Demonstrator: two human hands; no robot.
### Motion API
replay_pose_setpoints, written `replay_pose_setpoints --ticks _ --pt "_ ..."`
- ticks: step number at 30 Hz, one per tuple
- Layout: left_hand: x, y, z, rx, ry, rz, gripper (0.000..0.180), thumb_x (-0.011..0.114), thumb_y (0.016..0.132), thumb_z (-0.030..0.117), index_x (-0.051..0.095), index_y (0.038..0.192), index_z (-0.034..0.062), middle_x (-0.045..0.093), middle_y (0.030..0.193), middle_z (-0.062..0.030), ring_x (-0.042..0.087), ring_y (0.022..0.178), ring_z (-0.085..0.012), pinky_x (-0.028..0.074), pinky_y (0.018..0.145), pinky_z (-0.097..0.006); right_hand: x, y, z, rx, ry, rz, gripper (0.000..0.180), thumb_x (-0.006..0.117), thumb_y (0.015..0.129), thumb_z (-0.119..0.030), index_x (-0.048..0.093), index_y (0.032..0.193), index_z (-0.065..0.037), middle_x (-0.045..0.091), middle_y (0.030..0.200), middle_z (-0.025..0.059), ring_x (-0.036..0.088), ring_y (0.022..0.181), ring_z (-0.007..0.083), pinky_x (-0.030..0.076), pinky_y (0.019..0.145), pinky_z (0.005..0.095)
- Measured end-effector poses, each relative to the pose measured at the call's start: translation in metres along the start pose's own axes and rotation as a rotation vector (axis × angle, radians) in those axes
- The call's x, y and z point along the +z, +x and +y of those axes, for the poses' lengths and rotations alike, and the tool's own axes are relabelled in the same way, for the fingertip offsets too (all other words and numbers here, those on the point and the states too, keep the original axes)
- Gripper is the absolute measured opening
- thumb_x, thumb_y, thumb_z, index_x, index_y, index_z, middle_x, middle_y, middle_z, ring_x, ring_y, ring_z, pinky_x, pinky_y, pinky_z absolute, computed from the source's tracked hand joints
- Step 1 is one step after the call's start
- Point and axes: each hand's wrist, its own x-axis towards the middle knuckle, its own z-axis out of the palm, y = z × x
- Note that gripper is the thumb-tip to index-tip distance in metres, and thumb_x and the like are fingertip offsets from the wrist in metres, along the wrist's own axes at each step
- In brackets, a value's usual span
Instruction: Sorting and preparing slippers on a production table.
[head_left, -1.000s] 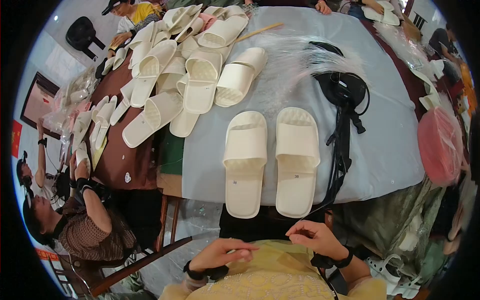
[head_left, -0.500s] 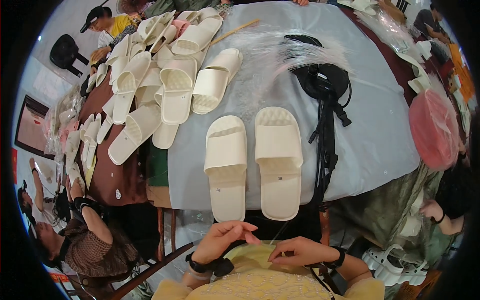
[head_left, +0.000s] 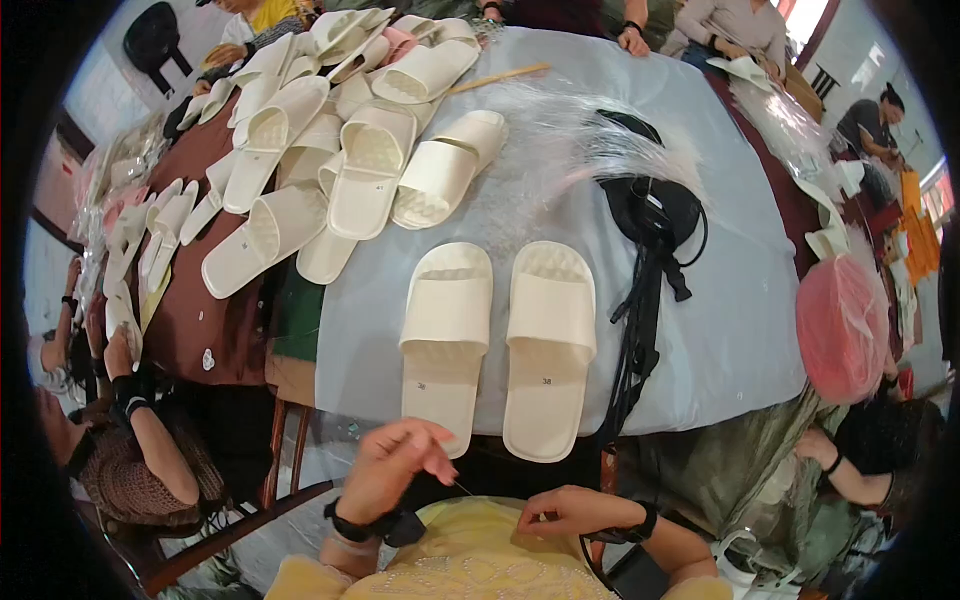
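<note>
Two cream slide slippers lie side by side at the table's near edge, toes pointing away: the left slipper (head_left: 446, 310) and the right slipper (head_left: 549, 315). My left hand (head_left: 395, 465) is at the heel of the left slipper, thumb and fingers pinched together. A thin thread-like strand (head_left: 463, 488) runs down from those fingertips. My right hand (head_left: 583, 511) hovers below the right slipper, close to my yellow top, fingers curled and pressed together. Whatever it holds is too small to make out. Both wrists wear black bands.
A heap of cream slippers (head_left: 375, 150) covers the left side. Loose clear strands (head_left: 600, 150) and a black strapped pouch (head_left: 652, 215) lie right of centre on the grey cloth (head_left: 740, 330). A pink bag (head_left: 845, 330) hangs at the right edge. Several people sit around.
My hands have drawn apart, the left moving left and slightly up toward the left slipper's heel. The whole view has shifted a little; the slippers stay in place on the table.
</note>
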Motion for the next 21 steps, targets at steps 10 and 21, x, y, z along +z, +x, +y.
replay_pose_setpoints --ticks 10,21 --pt "-0.041 -0.014 -0.007 0.276 -0.134 0.583 0.023 0.045 0.093 0.014 0.055 0.107 -0.0032 0.057 0.073 -0.0051 0.059 0.061 -0.0154 0.050 0.055 -0.027 0.003 -0.012 0.026 0.122 -0.290 -0.239 0.023 0.051 0.089 -0.029 0.063 0.101 -0.012 0.062 0.087 0.0072 0.060 0.080 0.0253 0.045 0.069 0.0334" --pt "-0.039 0.027 -0.013 -0.091 0.252 0.291 0.026 0.052 0.090 0.013 0.052 0.109 -0.0049 0.063 0.078 -0.0092 0.058 0.053 -0.0128 0.047 0.049 -0.023 -0.059 -0.061 -0.076 0.104 -0.418 0.687 0.015 0.068 0.076 -0.013 0.065 0.089 -0.006 0.058 0.075 0.0051 0.058 0.061 0.0162 0.045 0.056 0.0248"
